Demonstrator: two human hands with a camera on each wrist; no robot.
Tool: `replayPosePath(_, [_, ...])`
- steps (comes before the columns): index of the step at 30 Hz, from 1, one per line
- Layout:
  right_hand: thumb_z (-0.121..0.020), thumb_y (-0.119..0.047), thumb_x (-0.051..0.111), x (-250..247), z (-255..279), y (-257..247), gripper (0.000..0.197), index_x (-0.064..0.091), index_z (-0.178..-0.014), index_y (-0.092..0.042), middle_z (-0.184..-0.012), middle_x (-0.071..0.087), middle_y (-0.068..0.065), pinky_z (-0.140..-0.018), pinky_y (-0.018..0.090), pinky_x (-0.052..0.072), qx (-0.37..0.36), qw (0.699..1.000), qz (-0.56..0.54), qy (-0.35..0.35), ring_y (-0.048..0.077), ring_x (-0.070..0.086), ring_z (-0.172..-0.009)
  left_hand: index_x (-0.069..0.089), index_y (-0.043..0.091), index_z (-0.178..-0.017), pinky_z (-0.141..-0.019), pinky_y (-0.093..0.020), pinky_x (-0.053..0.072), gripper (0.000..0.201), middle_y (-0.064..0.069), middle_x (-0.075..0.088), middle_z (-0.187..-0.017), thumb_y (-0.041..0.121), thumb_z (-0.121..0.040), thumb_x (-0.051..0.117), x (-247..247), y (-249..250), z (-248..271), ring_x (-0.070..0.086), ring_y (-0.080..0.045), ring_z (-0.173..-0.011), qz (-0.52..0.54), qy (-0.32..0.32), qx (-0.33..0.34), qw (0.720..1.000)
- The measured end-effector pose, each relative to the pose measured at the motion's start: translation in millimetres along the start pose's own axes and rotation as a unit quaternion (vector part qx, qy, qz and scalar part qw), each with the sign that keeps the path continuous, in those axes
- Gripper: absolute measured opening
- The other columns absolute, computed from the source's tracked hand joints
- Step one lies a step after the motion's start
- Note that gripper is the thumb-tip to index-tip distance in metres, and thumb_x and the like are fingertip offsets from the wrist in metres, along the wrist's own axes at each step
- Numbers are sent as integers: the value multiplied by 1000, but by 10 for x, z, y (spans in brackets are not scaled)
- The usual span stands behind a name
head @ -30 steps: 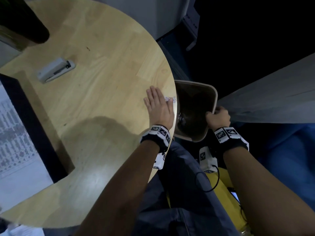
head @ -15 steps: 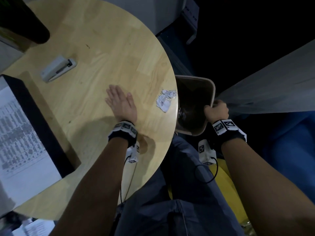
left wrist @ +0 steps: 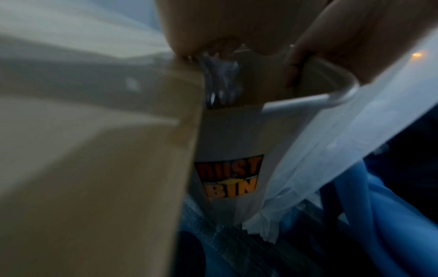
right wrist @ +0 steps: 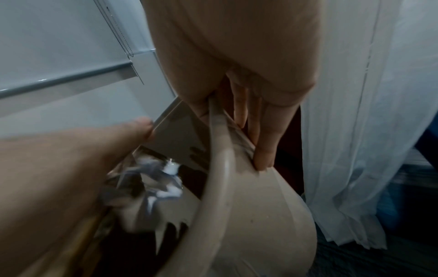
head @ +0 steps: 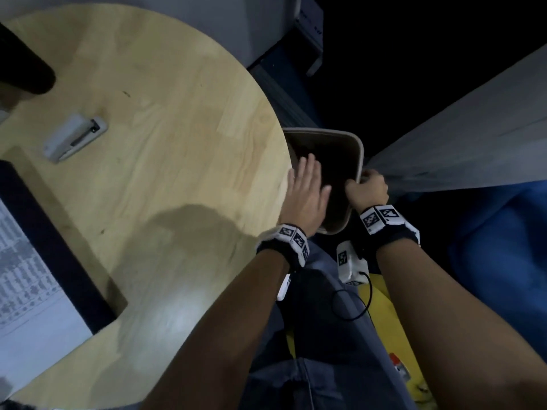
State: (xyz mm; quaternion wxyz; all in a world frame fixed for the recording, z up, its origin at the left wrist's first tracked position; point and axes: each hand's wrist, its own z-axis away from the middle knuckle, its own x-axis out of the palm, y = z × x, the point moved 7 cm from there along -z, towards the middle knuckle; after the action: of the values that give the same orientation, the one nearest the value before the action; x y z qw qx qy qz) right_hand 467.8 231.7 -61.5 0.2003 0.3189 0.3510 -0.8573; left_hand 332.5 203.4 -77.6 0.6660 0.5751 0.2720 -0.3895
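A beige dustbin [head: 360, 149] with a "DUST BIN" sticker [left wrist: 229, 178] is held up against the right edge of the round wooden table [head: 162, 128]. My right hand [head: 367, 188] grips its rim, thumb inside and fingers [right wrist: 263, 142] down the outer wall. My left hand [head: 307, 187] reaches past the table edge over the bin's mouth with its fingers straight. Blurred white paper scraps [right wrist: 156, 180] are inside the bin just below that hand. The bin's bottom is dark and hidden.
A grey stapler [head: 74, 137] lies on the table's left part. A printed sheet on a dark board [head: 26, 261] sits at the left edge, and a black object [head: 23, 69] at the top left. A white curtain [right wrist: 367, 112] hangs right of the bin. My lap is below.
My left hand swept right from mid-table, across the edge and over the bin. The paper scraps that lay at the table's edge are gone from it. My right hand kept its hold.
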Motion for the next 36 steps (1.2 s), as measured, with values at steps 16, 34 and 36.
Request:
replayPosePath(16, [-83, -19, 57, 25, -70, -59, 39, 58, -122, -12, -120, 65, 16, -92, 35, 46, -1, 1000, 0, -7, 37, 58, -113, 1, 1, -145, -117, -48, -4, 66, -21, -3, -155, 43, -97, 17, -885, -1328, -304, -6, -34, -143, -80, 100, -237, 963])
replayPosePath(34, [-83, -18, 57, -88, 15, 19, 39, 57, -121, -9, -119, 65, 16, -91, 37, 48, -17, 1000, 10, 7, 37, 60, -110, 17, 1, -144, -115, -52, 6, 64, -21, 16, -154, 42, -95, 18, -866, -1541, 907, 8, -41, -142, -63, 192, -267, 942])
replayPosePath(36, [-83, -18, 57, -67, 54, 94, 38, 58, -120, -9, -118, 66, 16, -90, 38, 49, -10, 1000, 9, -1, 37, 61, -109, 17, -2, -143, -115, -52, 6, 65, -23, 15, -153, 40, -93, 19, -811, -1615, 1042, 8, -43, -141, -44, 175, -295, 938])
